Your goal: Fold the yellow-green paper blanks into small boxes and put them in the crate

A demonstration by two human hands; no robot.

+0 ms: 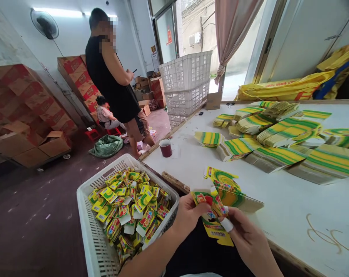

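Between my two hands is a yellow and green printed carton [212, 215], partly folded, with a barcode flap hanging down. My left hand [188, 213] pinches its upper left side, thumb across the front. White tape wraps fingertips of my right hand [243, 231], which grips the carton's right edge. Just behind it, a stack of flat printed cartons [229, 188] lies at the table's edge. To the left, a white plastic basket [86, 215] holds many small folded cartons [145, 200], some with open white flaps.
Bundles of flat cartons [289, 130] spread over the white table [295, 204], with a dark red mug [165, 148] and rubber bands [324, 234]. Beyond are stacked white crates [186, 77], a standing person [113, 77], a seated person [106, 113] and red boxes [27, 92].
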